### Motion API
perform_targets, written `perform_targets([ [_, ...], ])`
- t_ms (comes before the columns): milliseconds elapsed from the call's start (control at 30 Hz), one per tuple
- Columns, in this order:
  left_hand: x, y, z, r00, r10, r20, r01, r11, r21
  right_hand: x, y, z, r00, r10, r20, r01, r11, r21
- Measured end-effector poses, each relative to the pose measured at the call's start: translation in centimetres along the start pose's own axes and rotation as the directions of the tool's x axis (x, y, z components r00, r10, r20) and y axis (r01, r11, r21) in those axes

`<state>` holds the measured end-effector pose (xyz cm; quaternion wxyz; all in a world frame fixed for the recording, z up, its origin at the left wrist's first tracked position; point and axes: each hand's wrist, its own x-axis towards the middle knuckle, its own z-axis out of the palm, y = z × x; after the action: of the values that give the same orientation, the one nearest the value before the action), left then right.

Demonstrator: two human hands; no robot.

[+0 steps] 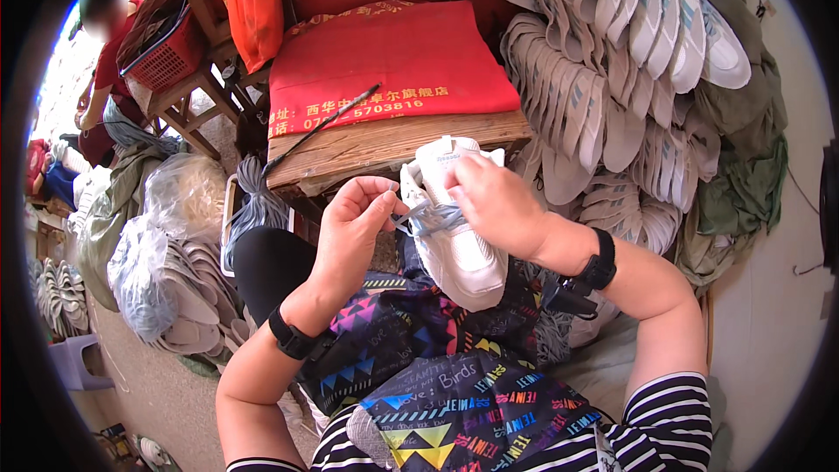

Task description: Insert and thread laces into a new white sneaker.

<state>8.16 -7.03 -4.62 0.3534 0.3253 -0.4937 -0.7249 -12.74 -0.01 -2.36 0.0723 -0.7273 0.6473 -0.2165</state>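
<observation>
A white sneaker (463, 267) rests above my lap, its toe toward me and its tongue toward the bench. A grey-blue shoelace (433, 220) crosses its front, partly threaded. My left hand (357, 220) is beside the shoe's left edge, thumb and forefinger pinched on the lace. Over the eyelets and tongue on the right side lies my right hand (500, 208), its fingers bent and closed; what is between those fingertips is hidden. A patterned dark apron (472, 402) covers my lap beneath the shoe.
Ahead stands a wooden bench (384, 150) with a red cloth (376, 61) and a thin black rod (323, 127). Stacked shoe uppers (559, 87) pile at the right. Grey-blue laces (252, 210) hang left of the bench. A person (109, 79) is at the far left.
</observation>
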Motion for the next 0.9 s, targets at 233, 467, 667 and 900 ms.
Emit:
perform_targets([
  [233, -0.7, -0.1, -0.8, 1.000, -0.006, 0.011, 0.006, 1.000, 0.010, 0.6, -0.4, -2.4, 0.999, 0.045, 0.005, -0.045, 0.998, -0.039],
  [467, -0.6, -0.4, -0.9, 1.000, -0.024, -0.008, 0.024, 1.000, 0.009, 0.3, 0.7, -1.2, 0.996, 0.088, 0.001, -0.088, 0.996, -0.035],
  [667, -0.7, -0.6, -0.1, 1.000, -0.020, 0.003, 0.020, 1.000, -0.004, 0.9, -0.5, -0.7, 0.995, 0.099, -0.009, -0.099, 0.994, 0.036],
  [900, -0.4, 0.0, 0.6, 1.000, -0.004, 0.024, 0.003, 0.999, 0.038, 2.2, -0.3, -1.2, 0.978, -0.185, 0.098, 0.194, 0.977, -0.091],
])
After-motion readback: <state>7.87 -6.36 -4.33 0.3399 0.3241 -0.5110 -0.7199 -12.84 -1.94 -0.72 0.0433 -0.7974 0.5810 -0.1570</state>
